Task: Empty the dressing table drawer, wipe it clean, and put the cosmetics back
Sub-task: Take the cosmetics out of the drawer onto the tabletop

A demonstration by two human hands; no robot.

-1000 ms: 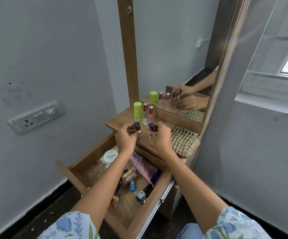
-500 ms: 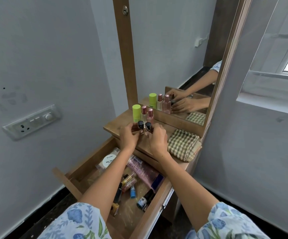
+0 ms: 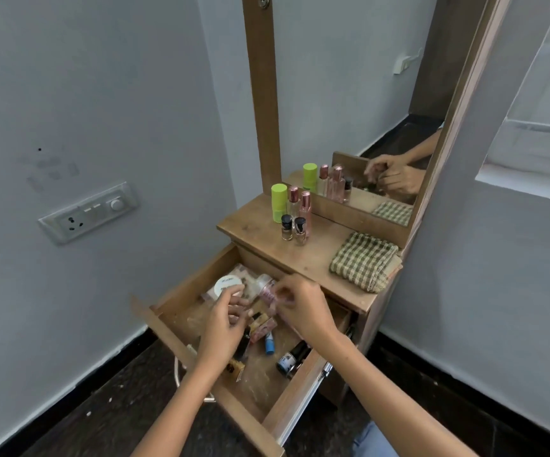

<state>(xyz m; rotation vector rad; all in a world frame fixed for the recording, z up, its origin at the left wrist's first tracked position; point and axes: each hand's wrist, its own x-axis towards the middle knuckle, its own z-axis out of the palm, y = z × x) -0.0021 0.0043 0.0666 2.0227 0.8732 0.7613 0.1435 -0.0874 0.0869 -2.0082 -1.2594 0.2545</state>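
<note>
The wooden drawer [image 3: 181, 293] is pulled open, with several cosmetics lying in it. Both of my hands are down inside it. My right hand [image 3: 301, 306] curls its fingers on a pink tube [image 3: 264, 289] at the drawer's back. My left hand [image 3: 224, 316] hovers with loose fingers just below a white round jar [image 3: 227, 284] and holds nothing. A small blue tube [image 3: 269, 346] and a dark labelled bottle [image 3: 291, 357] lie nearer the front. On the table top [image 3: 319, 258] stand two small black-capped bottles [image 3: 293, 229], a green bottle [image 3: 279, 202] and two pink-capped bottles [image 3: 300, 202].
A folded checked cloth [image 3: 364, 260] lies at the right of the table top. The mirror [image 3: 349, 94] rises behind the bottles. A socket panel [image 3: 89, 212] sits on the left wall. The floor is dark, and a window ledge [image 3: 527, 189] juts out at the right.
Both hands let go of the two black-capped bottles, which now stand on the table top, and dropped into the drawer. The right hand has closed on the pink tube.
</note>
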